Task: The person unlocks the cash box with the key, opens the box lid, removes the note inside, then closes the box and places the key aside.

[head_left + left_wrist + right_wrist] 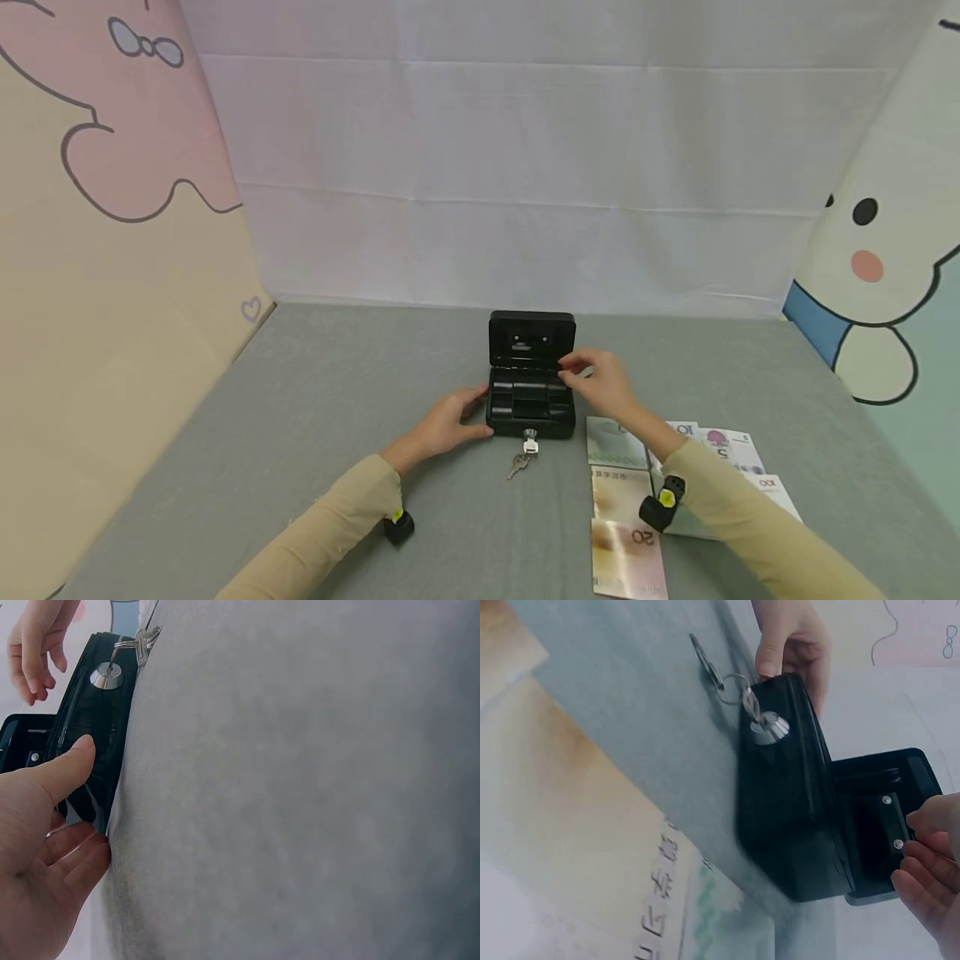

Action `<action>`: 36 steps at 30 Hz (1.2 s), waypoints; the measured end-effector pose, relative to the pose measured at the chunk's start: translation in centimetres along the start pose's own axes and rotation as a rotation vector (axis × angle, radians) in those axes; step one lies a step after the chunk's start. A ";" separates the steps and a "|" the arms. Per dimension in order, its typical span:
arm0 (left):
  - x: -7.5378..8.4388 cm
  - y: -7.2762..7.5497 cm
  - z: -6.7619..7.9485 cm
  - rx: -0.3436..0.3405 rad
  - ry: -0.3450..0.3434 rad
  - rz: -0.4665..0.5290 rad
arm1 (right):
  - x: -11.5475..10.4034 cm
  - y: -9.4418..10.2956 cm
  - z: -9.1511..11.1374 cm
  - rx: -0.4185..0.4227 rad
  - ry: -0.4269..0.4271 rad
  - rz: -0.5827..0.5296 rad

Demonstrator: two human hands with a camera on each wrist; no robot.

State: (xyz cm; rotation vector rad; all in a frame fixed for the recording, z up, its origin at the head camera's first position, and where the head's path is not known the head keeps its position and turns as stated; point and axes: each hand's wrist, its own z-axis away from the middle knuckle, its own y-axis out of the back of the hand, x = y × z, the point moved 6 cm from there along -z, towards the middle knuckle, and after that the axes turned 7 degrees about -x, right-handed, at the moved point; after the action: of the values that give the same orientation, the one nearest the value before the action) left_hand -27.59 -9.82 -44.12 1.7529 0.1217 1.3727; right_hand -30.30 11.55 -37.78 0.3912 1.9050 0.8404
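A small black cash box stands with its lid raised, showing a compartmented inside. My left hand holds its left side, the thumb on the front face and the fingers around the side in the left wrist view. A key sits in the silver lock on the front, and a second key hangs from its ring. Over the box's right rear, beside the hinge, is my right hand. Its fingers are loosely bent, and nothing shows between them in the right wrist view.
Several banknotes lie to the right of the box, among them a 20 note, a green note and a 5 note. My right forearm passes over some of them. A white cloth hangs behind the grey table.
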 end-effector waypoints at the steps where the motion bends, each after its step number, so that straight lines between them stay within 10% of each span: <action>1: 0.0 0.0 0.0 0.000 0.000 0.000 | 0.1 0.3 0.0 0.007 -0.007 -0.004; 18: -0.3 2.4 -0.4 0.019 -0.021 0.064 | 2.4 2.7 -0.8 0.107 -0.108 -0.084; 36: 0.0 7.2 -4.3 0.220 -0.012 -0.027 | 4.4 1.3 -2.2 0.002 -0.078 -0.203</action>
State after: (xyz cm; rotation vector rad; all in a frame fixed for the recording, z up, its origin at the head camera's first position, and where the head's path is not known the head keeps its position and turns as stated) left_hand -34.13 -11.75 -39.22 1.9330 0.2985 1.3707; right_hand -34.38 14.22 -39.17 0.2239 1.8372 0.6794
